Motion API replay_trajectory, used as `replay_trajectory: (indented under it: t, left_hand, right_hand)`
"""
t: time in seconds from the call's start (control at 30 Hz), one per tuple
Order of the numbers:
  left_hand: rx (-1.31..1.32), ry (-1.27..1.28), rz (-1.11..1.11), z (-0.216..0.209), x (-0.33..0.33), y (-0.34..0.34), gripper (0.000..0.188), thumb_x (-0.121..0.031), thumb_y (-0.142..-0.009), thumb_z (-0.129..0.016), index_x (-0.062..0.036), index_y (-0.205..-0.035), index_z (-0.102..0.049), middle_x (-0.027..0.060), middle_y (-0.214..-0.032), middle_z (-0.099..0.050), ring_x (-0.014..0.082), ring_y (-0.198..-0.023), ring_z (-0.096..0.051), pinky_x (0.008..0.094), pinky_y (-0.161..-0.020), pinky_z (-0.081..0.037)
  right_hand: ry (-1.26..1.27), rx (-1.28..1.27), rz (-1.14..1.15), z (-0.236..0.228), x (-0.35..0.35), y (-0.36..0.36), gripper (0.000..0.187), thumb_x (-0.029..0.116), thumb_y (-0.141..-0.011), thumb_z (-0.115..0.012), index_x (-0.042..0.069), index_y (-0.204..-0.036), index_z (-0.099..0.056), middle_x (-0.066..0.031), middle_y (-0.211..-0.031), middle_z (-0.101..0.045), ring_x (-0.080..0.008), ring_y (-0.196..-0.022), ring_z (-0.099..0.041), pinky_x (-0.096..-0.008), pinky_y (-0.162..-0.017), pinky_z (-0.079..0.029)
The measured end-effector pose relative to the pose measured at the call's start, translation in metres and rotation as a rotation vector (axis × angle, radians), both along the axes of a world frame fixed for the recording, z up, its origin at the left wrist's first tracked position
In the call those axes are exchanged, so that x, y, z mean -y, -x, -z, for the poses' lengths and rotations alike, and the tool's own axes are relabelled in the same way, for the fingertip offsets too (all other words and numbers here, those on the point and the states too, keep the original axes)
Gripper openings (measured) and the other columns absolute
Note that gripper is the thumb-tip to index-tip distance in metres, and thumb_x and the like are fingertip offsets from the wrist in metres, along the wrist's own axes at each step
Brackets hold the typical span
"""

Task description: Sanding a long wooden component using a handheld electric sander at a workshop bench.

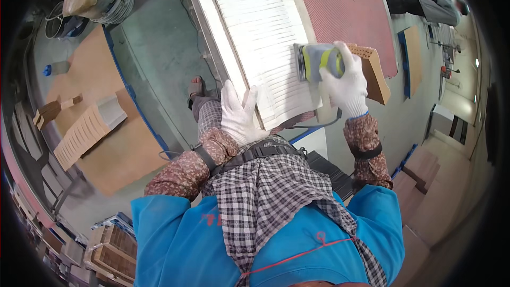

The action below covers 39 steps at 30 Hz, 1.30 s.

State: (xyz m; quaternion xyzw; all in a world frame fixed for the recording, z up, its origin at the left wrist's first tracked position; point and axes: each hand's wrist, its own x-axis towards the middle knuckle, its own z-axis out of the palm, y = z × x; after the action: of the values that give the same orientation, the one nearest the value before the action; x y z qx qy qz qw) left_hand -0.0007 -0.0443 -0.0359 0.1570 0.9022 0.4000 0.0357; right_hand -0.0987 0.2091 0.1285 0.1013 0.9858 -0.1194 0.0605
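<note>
Head view: right hand [348, 84] clasping grey-green sander [316, 59] atop white slatted panel [264, 26]; spread left hand [239, 118] at panel's near-left edge.

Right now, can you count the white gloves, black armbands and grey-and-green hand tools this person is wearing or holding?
White gloves: 2
Black armbands: 2
Grey-and-green hand tool: 1
Total: 5

White-gloved left hand [239, 116] pressing palm down, thumb spread wide from the fingers — and there's the right hand [348, 82], reaching further forward, fingers curled in a grip — left forearm [183, 172] slanting inward, right forearm [364, 133] nearly straight ahead!
</note>
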Motion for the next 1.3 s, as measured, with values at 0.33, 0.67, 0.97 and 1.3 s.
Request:
replay_trajectory:
  t: [0.33, 0.67, 0.97, 1.3]
  left_hand:
    - [0.055, -0.015, 0.011, -0.001, 0.002, -0.002, 0.137, -0.049, -0.052, -0.1, -0.0127, -0.166, -0.033, 0.0459, -0.166, -0.004, 0.0727, -0.146, -0.021, 0.0753, -0.117, -0.033]
    - [0.028, -0.014, 0.022, 0.0, 0.002, -0.003, 0.138, -0.051, -0.055, -0.098, -0.0124, -0.168, -0.027, 0.0481, -0.164, -0.006, 0.073, -0.145, -0.022, 0.0758, -0.118, -0.031]
    - [0.0, 0.001, -0.007, 0.002, 0.0, -0.002, 0.134, -0.055, -0.059, -0.096, -0.0107, -0.166, -0.03, 0.0496, -0.163, -0.009, 0.0732, -0.144, -0.023, 0.0769, -0.115, -0.033]
    - [-0.181, 0.023, -0.092, -0.015, -0.014, 0.01, 0.119, -0.064, -0.064, -0.092, -0.0081, -0.157, -0.043, 0.0471, -0.157, -0.027, 0.0652, -0.141, -0.038, 0.0652, -0.112, -0.046]
  right_hand:
    - [-0.011, 0.001, 0.005, 0.005, 0.039, 0.092, 0.071, 0.033, -0.089, -0.078, 0.026, -0.154, -0.052, -0.0205, -0.13, -0.061, -0.0369, -0.118, -0.073, -0.0459, -0.097, -0.062]
    - [-0.1, -0.011, -0.06, 0.003, 0.052, 0.102, 0.072, 0.04, -0.089, -0.075, 0.029, -0.156, -0.05, -0.0251, -0.131, -0.061, -0.0414, -0.116, -0.073, -0.0474, -0.102, -0.059]
    - [0.012, -0.02, 0.242, 0.005, -0.002, -0.03, 0.076, 0.031, -0.086, -0.081, 0.02, -0.155, -0.052, -0.0231, -0.131, -0.062, -0.0378, -0.12, -0.069, -0.0461, -0.103, -0.057]
    - [0.027, -0.097, 0.377, -0.001, -0.014, -0.11, 0.07, 0.029, -0.083, -0.081, 0.022, -0.149, -0.056, -0.0209, -0.131, -0.061, -0.0415, -0.118, -0.068, -0.049, -0.104, -0.056]
